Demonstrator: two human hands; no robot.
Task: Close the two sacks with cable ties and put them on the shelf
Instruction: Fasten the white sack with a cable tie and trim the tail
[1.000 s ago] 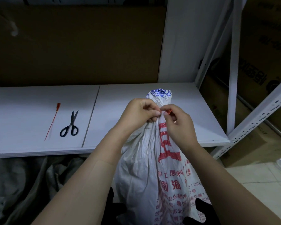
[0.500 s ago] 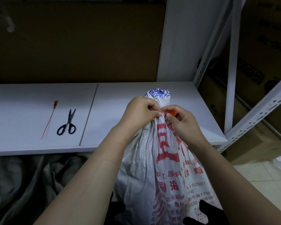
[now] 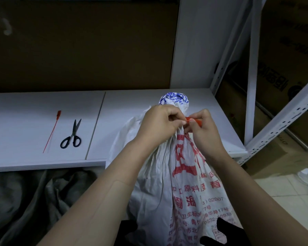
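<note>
A white sack (image 3: 169, 183) with red print stands in front of the white shelf (image 3: 132, 110), its gathered neck showing blue print at the top. My left hand (image 3: 160, 123) grips the neck and pinches a red cable tie (image 3: 194, 120) wrapped around it. My right hand (image 3: 204, 130) pinches the tie's thicker red end on the right side of the neck. A second red cable tie (image 3: 52, 132) lies loose on the shelf at the left. A grey sack (image 3: 25, 201) lies crumpled under the shelf at the lower left.
Black scissors (image 3: 72, 134) lie on the shelf beside the loose tie. White perforated shelf posts (image 3: 281, 121) rise at the right, with cardboard boxes (image 3: 292, 59) behind them. A brown board backs the shelf. Cables lie on the tiled floor at the far right.
My right hand has drawn the red tie end out to the right of the neck, so more of it shows. The view has shifted slightly.
</note>
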